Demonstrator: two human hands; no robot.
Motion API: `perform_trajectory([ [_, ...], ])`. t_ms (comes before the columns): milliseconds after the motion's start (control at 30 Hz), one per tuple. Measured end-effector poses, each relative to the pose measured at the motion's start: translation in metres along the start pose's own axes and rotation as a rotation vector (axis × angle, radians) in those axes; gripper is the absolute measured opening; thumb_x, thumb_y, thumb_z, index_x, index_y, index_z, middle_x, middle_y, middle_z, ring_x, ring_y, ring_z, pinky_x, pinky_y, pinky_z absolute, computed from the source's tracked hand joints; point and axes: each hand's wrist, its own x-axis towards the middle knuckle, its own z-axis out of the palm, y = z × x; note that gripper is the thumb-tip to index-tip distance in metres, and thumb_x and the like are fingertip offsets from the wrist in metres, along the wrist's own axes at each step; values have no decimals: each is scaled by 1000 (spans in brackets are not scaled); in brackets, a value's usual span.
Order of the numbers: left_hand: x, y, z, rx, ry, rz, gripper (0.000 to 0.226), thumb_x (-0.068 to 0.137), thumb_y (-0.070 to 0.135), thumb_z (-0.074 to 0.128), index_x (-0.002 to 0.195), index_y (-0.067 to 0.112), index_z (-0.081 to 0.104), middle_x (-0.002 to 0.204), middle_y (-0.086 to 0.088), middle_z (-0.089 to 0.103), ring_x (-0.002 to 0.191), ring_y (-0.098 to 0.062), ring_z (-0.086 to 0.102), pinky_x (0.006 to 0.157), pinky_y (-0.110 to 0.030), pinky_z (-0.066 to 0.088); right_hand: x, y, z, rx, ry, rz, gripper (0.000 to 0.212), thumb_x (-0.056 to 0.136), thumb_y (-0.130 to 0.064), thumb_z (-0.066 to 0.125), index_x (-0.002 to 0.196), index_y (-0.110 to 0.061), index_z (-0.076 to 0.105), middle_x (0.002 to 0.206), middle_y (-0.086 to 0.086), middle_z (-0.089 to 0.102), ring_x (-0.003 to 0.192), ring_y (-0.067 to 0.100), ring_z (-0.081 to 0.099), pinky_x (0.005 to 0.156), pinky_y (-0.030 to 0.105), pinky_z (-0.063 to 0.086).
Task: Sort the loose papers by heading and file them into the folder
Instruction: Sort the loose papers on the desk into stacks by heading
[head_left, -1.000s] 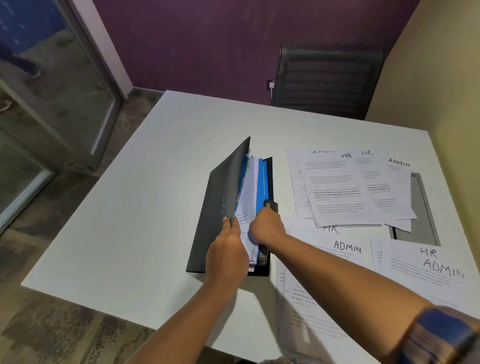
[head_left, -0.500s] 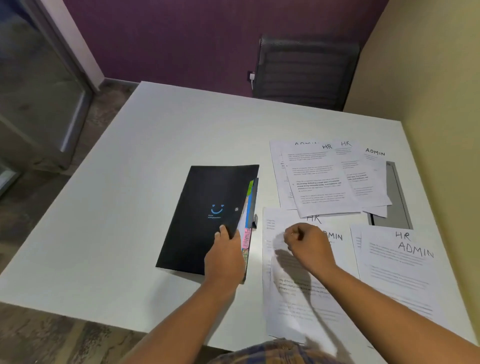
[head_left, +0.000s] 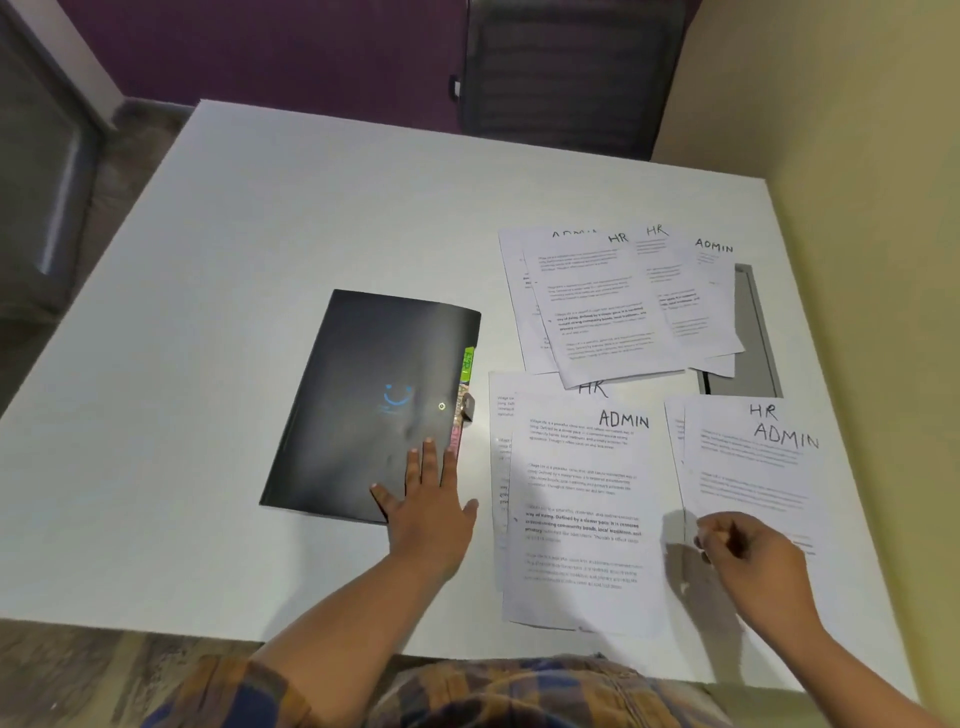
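Observation:
A black folder with a blue smile mark lies closed on the white table, coloured tabs showing at its right edge. My left hand rests flat on its near right corner, fingers spread. Loose printed papers lie to the right: a fanned pile headed HR and ADMIN at the back, a sheet headed ADMIN in front over one headed HR, and a sheet marked HR ADMIN at the right. My right hand hovers with curled fingers over that sheet's near left corner, holding nothing that I can see.
A grey flat object lies partly under the back pile near the yellow wall. A dark mesh chair stands beyond the table's far edge. A glass door is at the left. My checked shirt shows at the bottom.
The folder, held open by both hands a second ago, now lies closed. My left hand has flattened on its cover. My right hand has moved right, from the folder to the HR ADMIN sheet.

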Motion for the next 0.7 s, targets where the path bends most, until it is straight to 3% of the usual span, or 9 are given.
perform_trajectory([
  [133,4,-7,-5,16,-13,2,79,95,58,35,154,28,-8,163,0,-18,150,-23,-14,111,-70,2,3,13,7,34,-47,-30,23,87,-6,67,80,-28,70,60,-3,69,55,13,61,53,15,44],
  [233,6,0,-13,44,16,-20,77,95,55,40,155,27,1,165,-3,-6,151,-25,-5,115,-64,4,8,24,7,74,-92,-33,26,88,-3,66,81,-28,69,64,-2,69,56,11,61,53,11,43],
  [300,-2,14,-18,19,139,-13,68,93,48,48,151,22,24,160,-7,23,148,-28,19,116,-56,18,15,33,1,88,-126,-35,27,88,-2,65,82,-28,69,66,-2,70,54,5,59,53,10,44],
  [367,-16,32,-23,-128,288,14,42,88,38,58,125,19,52,130,-3,55,122,-27,53,100,-45,45,28,42,-7,92,-139,-35,24,89,-4,65,85,-27,69,68,-2,71,57,5,62,55,12,45],
  [400,-24,43,-24,-227,317,17,31,87,35,60,114,20,57,117,0,60,109,-25,59,89,-40,50,37,47,-11,102,-132,-26,22,89,-6,66,87,-27,70,70,-2,71,63,10,65,57,14,45],
  [567,-36,78,-9,-326,164,-46,36,83,50,63,106,22,56,108,3,57,99,-20,60,72,-30,49,70,80,-27,160,-34,167,8,90,-15,67,92,-22,70,90,-3,71,87,18,65,65,19,40],
  [633,-33,91,-5,-267,75,-93,42,79,58,64,99,24,50,102,4,50,91,-19,58,65,-31,47,74,97,-36,159,40,273,11,91,-14,61,94,-20,70,93,-2,71,87,19,62,68,26,41],
  [700,-32,106,1,-162,-6,-120,52,76,59,67,105,21,48,108,1,47,93,-19,59,64,-30,45,76,118,-45,101,109,334,19,90,-16,58,105,-17,70,101,1,71,85,19,61,70,29,43],
])
